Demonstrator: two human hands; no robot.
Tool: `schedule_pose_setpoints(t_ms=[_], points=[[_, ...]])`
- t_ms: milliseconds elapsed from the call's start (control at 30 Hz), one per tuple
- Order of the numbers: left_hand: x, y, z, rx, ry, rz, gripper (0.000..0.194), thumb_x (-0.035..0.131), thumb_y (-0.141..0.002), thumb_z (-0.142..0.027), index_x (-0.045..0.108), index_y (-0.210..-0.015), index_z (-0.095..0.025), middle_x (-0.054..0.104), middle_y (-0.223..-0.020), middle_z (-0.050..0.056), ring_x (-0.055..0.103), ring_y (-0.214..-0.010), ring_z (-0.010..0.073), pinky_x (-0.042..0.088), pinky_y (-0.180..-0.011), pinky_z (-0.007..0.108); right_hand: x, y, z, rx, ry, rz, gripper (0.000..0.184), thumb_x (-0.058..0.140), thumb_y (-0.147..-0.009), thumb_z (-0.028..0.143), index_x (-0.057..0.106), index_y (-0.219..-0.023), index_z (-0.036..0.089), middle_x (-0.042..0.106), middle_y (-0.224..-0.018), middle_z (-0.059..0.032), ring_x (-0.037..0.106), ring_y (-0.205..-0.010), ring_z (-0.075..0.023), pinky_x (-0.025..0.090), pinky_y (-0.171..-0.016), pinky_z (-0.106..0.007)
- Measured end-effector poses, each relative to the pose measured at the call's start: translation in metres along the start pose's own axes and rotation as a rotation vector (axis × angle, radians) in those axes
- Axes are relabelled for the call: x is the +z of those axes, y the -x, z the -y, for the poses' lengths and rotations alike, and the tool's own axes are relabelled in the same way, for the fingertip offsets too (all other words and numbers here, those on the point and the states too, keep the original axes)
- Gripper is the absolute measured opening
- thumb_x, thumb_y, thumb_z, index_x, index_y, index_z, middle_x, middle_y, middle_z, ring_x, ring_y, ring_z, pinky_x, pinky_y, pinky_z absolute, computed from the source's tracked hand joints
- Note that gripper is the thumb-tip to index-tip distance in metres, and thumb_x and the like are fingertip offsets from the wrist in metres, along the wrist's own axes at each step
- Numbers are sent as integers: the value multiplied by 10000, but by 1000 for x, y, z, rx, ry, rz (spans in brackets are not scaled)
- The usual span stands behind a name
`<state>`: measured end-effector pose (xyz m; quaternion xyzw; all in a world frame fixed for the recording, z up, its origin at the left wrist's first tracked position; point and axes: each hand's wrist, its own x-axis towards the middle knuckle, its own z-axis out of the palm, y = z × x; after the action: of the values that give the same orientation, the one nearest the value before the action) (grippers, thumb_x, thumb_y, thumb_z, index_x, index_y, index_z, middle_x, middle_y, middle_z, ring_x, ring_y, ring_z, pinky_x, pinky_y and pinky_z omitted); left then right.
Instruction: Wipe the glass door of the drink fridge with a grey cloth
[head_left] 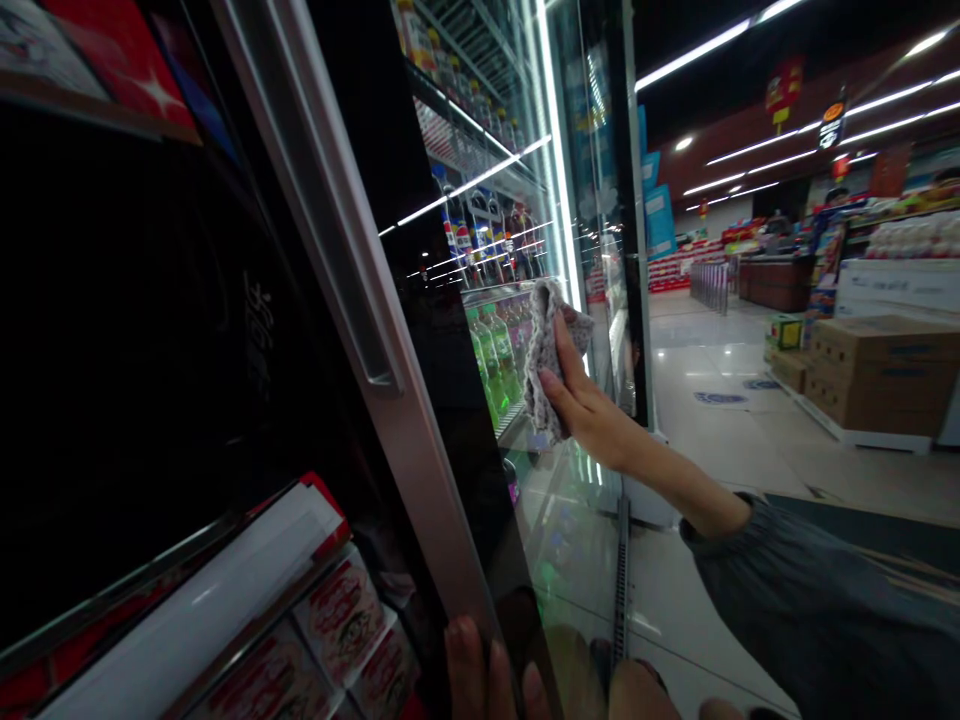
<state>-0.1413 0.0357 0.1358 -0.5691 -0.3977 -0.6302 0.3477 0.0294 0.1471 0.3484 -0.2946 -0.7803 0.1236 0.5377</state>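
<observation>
- While the right hand (596,420) reaches forward in the head view, its fingers are closed on a bunched grey cloth (541,355), which sits before the glass door (555,530) of a lit drinks cabinet, seemingly against the pane.
- Glass stretches above and below the cloth; to its left, past a dark band, slants the silver door frame (431,450), and to its right stands a bright light strip (559,150).
- Further right, tiled floor (697,360) opens out as far as the stacked cartons (881,370), well apart from the hand.
- The left hand (484,680) is cut off by the bottom edge: only fingers show, side by side at the lower frame, and whether they grip it or merely rest there I cannot tell.
- Some right-hand fingers are hidden by the cloth, and the grey sleeve (795,590) runs out of the picture.
- Reflections cross the pane, blurring the bottles (495,350) behind it; the dark area at left is hard to read.
- The cloth's long axis runs nearly upright, with one loose corner pointing right, beyond the fingertips.
</observation>
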Motion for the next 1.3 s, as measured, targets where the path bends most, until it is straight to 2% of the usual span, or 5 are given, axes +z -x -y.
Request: schedule_pose_setpoints(t_ms=[200,467,900,1067,1300], points=[[1,7,-2,-48,-31,-6,875,562,-853,47,332,-1625,-294,309,-1678,68,331,-1534,181,341,-1257,373,-6,-5,-8,54,-19,26,941,301,-959,787,5,-1677,256,-63,-1778,-39,-72,-1633,-212,-91,-1303,-498],[2,-10,-6,9,-45,-21,834,533,-880,6,310,-1637,-265,298,-1690,21,320,-1539,126,303,-1254,269,-18,-18,-57,119,-19,13,1045,299,-890,875,-72,-1669,286,-128,-1757,14,-139,-1601,-225,-99,-1294,-470],[2,-12,-5,2,18,-45,843,570,-856,26,354,-1614,-272,332,-1671,2,340,-1525,112,299,-1252,262,-20,1,-117,239,1,1,1043,310,-907,852,23,-1677,210,-19,-1764,-80,-28,-1616,-252,-45,-1293,-520],[1,-14,-8,-24,56,-46,791,567,-901,28,378,-1602,-283,348,-1665,-8,340,-1523,109,297,-1246,236,-25,9,-91,125,45,94,866,393,-998,665,36,-1678,265,24,-1767,-46,10,-1617,-248,-21,-1298,-545],[-8,-1,8,53,22,49,811,631,-897,6,347,-1619,-229,314,-1675,67,307,-1539,167,309,-1255,271,-14,28,16,-101,133,168,688,359,-1075,409,72,-1674,231,13,-1770,-80,-29,-1624,-228,76,-1322,-556]])
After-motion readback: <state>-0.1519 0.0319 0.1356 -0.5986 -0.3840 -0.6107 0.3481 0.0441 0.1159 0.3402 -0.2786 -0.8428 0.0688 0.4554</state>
